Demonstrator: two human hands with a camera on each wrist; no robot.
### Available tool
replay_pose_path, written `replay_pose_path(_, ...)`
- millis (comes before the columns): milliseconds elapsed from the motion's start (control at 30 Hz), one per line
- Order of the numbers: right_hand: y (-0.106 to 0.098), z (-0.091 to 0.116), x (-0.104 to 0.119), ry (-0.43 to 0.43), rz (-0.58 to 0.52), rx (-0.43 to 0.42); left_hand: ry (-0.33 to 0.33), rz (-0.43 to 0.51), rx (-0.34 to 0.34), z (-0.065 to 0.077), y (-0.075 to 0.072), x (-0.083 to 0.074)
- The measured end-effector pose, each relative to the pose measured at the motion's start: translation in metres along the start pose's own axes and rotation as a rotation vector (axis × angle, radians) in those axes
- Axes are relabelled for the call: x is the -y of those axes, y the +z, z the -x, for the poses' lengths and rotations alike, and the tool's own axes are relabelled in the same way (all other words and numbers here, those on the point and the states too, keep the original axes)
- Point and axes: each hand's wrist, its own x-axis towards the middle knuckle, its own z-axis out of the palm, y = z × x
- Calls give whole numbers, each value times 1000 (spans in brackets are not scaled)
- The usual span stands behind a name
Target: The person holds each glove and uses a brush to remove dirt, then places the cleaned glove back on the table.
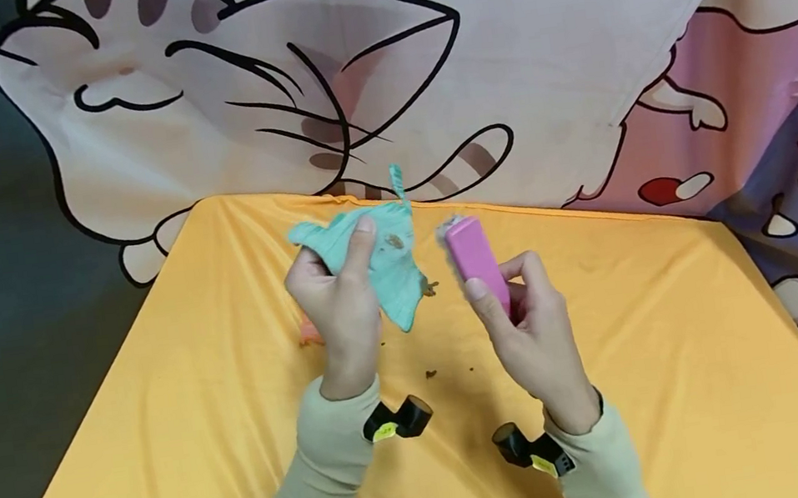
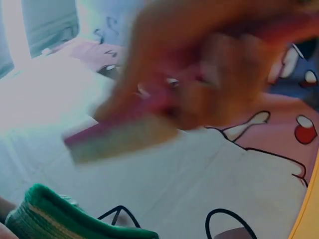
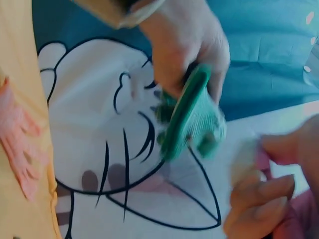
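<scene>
Head view: pinching a teal knitted piece (image 1: 394,266) in left hand (image 1: 344,307) over yellow cloth (image 1: 161,398); clasping a pink brush (image 1: 477,258) in right hand (image 1: 537,332), pointed lengthwise forward, slightly left, with bristles (image 1: 449,249) leftward. Left wrist view: exposing the blurred bristles broadside. Right wrist view: revealing more of a salmon fabric piece (image 3: 21,144).

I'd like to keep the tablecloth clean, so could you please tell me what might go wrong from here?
The brown clump at the right edge of the teal knit cloth could drop onto the yellow tablecloth, where brown crumbs lie. The pink brush might smear the brown patch into the cloth, or its bristles could scrape the left thumb close to that patch.
</scene>
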Motion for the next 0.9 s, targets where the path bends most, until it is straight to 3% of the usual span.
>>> replay_pose_path(100,0,1,4,-109,-116,-73,-1,-65,72,4,4,2)
replay_pose_path(200,3,2,5,-199,-231,-81,-40,-99,144,8,6,3)
replay_pose_path(300,7,3,4,-219,-277,-71,-73,-138,218,14,8,3)
replay_pose_path(400,12,3,2,-197,-218,-57,-72,-172,274,20,11,4)
replay_pose_path(500,16,4,2,-141,-116,-32,-74,-87,244,21,13,4)
replay_pose_path(633,16,1,10,-97,19,-15,-102,51,151,17,12,6)
replay_pose_path(800,11,-2,9,-89,95,-46,-154,82,133,15,11,11)
replay_pose_path(900,8,-4,-7,-93,108,-37,-206,103,115,14,11,11)
